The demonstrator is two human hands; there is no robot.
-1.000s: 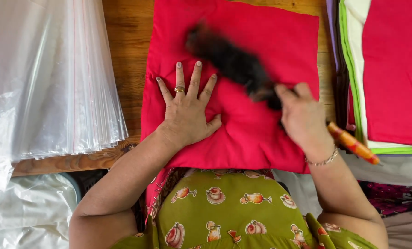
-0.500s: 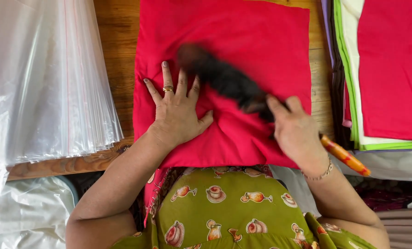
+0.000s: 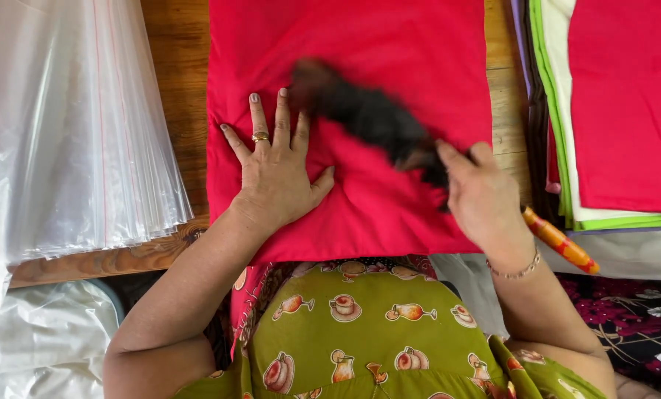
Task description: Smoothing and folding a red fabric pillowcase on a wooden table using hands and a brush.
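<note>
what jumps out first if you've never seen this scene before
The bright red cloth in the middle of the wooden table grabs the eye, with the left hand pressed flat on it. Next is the blurred dark brush sweeping across it, held by the right hand by an orange handle. A stack of clear plastic bags lies at the left, and folded cloths are piled at the right.

Wooden table [image 3: 179, 89]: red cloth [image 3: 390, 44], plastic bags [image 3: 64, 125]
</note>
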